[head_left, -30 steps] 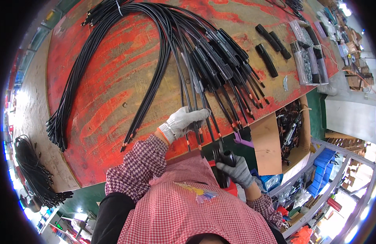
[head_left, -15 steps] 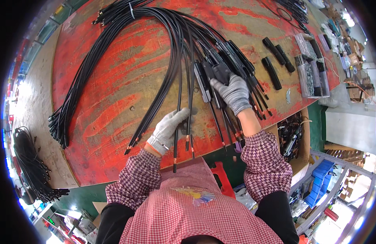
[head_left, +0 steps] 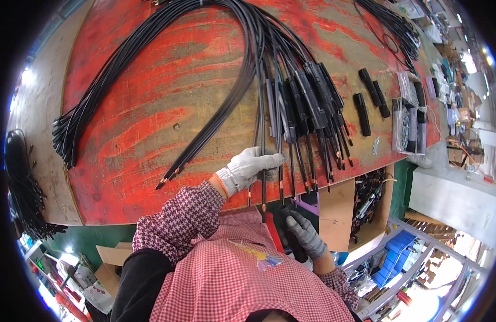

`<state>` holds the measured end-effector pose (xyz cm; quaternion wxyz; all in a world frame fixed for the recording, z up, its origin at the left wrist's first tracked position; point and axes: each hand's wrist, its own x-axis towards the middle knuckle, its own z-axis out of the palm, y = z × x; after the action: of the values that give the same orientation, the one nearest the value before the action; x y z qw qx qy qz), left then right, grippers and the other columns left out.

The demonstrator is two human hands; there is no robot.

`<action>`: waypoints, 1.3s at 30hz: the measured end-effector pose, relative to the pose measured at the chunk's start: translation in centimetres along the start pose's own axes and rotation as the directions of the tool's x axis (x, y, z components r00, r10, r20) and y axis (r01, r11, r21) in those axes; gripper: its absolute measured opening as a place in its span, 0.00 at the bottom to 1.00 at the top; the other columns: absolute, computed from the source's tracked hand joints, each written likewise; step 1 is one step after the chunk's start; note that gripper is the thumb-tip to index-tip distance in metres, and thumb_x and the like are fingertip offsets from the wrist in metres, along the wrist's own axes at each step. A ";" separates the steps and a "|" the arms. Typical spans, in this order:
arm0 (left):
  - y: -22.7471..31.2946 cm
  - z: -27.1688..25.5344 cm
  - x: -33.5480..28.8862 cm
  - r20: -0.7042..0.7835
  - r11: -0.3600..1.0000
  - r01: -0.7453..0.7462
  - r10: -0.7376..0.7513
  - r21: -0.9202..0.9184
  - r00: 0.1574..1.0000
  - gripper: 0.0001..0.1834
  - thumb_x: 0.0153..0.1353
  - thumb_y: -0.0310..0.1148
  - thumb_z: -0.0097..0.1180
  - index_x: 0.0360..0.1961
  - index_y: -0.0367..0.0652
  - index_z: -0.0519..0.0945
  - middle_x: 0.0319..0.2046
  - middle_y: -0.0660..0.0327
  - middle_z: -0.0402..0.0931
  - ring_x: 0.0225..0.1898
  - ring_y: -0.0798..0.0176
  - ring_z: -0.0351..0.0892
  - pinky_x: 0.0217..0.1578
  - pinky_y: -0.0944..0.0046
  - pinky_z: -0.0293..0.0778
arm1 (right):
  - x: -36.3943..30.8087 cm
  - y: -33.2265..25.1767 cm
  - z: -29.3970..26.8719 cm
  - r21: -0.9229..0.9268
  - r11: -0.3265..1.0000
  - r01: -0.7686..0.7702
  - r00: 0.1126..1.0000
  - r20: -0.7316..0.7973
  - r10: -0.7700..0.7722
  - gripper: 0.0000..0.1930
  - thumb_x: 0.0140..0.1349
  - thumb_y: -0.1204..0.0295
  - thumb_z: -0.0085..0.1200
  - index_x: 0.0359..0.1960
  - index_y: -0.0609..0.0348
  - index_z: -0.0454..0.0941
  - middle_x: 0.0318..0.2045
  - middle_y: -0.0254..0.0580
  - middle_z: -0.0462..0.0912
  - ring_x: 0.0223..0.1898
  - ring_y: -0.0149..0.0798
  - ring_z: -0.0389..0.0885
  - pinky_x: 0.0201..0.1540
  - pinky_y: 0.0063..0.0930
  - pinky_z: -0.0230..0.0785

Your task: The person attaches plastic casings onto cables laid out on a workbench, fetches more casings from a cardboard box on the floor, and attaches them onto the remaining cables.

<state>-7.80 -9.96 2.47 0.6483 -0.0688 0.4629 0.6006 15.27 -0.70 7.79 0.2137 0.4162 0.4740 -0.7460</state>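
Note:
My left hand (head_left: pixel 250 167), in a whitish knit glove, is closed around black cables (head_left: pixel 263 188) near the table's front edge. Their stripped ends show copper and point down past the edge. In front of the table, my right hand (head_left: pixel 308 235), in a grey glove, grips a dark oblong piece (head_left: pixel 294 236) close to the cable ends. To the right of my left hand, several cables carry black oblong housings (head_left: pixel 307 99) and fan out with copper ends toward me. The rest of the bundle (head_left: pixel 124 59) loops over the table to the far left.
Loose black oblong pieces (head_left: pixel 361 114) lie on the right of the worn red table (head_left: pixel 135 185). A clear divided box (head_left: pixel 402 126) with small metal parts stands beside them. More cables hang at the left edge (head_left: pixel 23 185). Below right is a cardboard box (head_left: pixel 335 214).
My right hand has left the housings on the table and come down toward me, now with a dark oblong piece. My left hand has moved right and slightly up with the cables.

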 end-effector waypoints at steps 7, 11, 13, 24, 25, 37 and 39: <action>0.8 0.7 1.2 0.053 0.998 -0.025 0.028 -0.049 0.998 0.18 0.61 0.37 0.59 0.45 0.33 0.78 0.21 0.68 0.75 0.21 0.76 0.73 0.25 0.71 0.77 | 2.8 -0.8 1.7 0.072 0.991 0.115 0.992 -0.064 -0.110 0.20 0.66 0.55 0.48 0.50 0.58 0.72 0.28 0.33 0.78 0.23 0.26 0.75 0.25 0.19 0.69; 0.7 0.7 1.5 0.049 1.000 -0.009 0.010 -0.015 0.999 0.14 0.57 0.36 0.63 0.38 0.36 0.80 0.26 0.67 0.76 0.21 0.75 0.74 0.23 0.72 0.76 | 1.0 -1.4 1.5 0.562 0.827 -0.020 0.993 0.107 -0.049 0.23 0.64 0.50 0.50 0.49 0.57 0.74 0.29 0.37 0.80 0.24 0.32 0.79 0.24 0.24 0.73; 0.6 1.2 1.8 0.048 0.998 -0.022 0.025 -0.065 0.999 0.14 0.57 0.37 0.64 0.37 0.36 0.80 0.26 0.66 0.76 0.20 0.75 0.74 0.23 0.72 0.75 | 1.2 -0.6 1.0 0.642 0.766 -0.028 0.991 0.121 -0.065 0.24 0.63 0.50 0.50 0.49 0.57 0.73 0.28 0.37 0.79 0.23 0.32 0.78 0.23 0.24 0.72; 1.5 1.3 1.9 0.109 1.000 -0.017 0.015 0.025 0.994 0.16 0.59 0.37 0.62 0.42 0.36 0.80 0.24 0.68 0.76 0.22 0.77 0.74 0.22 0.76 0.73 | 0.9 -3.8 -1.2 0.657 0.753 -0.033 0.983 0.158 -0.095 0.27 0.64 0.48 0.49 0.50 0.60 0.71 0.25 0.38 0.75 0.20 0.32 0.74 0.20 0.24 0.70; 1.6 1.5 2.0 0.097 0.996 -0.030 0.021 0.088 0.995 0.16 0.59 0.37 0.61 0.42 0.35 0.80 0.24 0.68 0.76 0.22 0.77 0.74 0.22 0.76 0.73 | 1.6 -4.1 -1.2 0.590 0.807 -0.026 0.988 0.138 -0.069 0.26 0.64 0.47 0.49 0.50 0.58 0.72 0.25 0.38 0.77 0.21 0.32 0.75 0.21 0.24 0.70; 3.6 0.7 3.1 0.039 0.991 -0.135 0.136 -0.016 0.990 0.16 0.63 0.39 0.57 0.41 0.35 0.79 0.27 0.68 0.76 0.22 0.78 0.71 0.24 0.74 0.73 | 6.4 -9.3 -0.7 0.475 0.878 -0.056 0.977 0.209 -0.051 0.21 0.62 0.53 0.54 0.50 0.52 0.73 0.28 0.35 0.80 0.23 0.29 0.79 0.23 0.21 0.74; 5.1 1.4 3.9 0.031 0.965 -0.183 0.192 -0.189 0.981 0.16 0.62 0.40 0.58 0.40 0.35 0.79 0.25 0.69 0.74 0.21 0.77 0.70 0.23 0.75 0.72 | 5.9 -9.8 -0.6 0.329 0.944 0.001 0.984 0.169 -0.060 0.22 0.63 0.54 0.54 0.52 0.52 0.72 0.29 0.34 0.79 0.25 0.28 0.78 0.25 0.20 0.73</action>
<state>-11.94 -4.92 2.95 0.5905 -0.0701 0.3934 0.7012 5.22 4.77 7.95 0.1713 0.3709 0.3291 -0.8514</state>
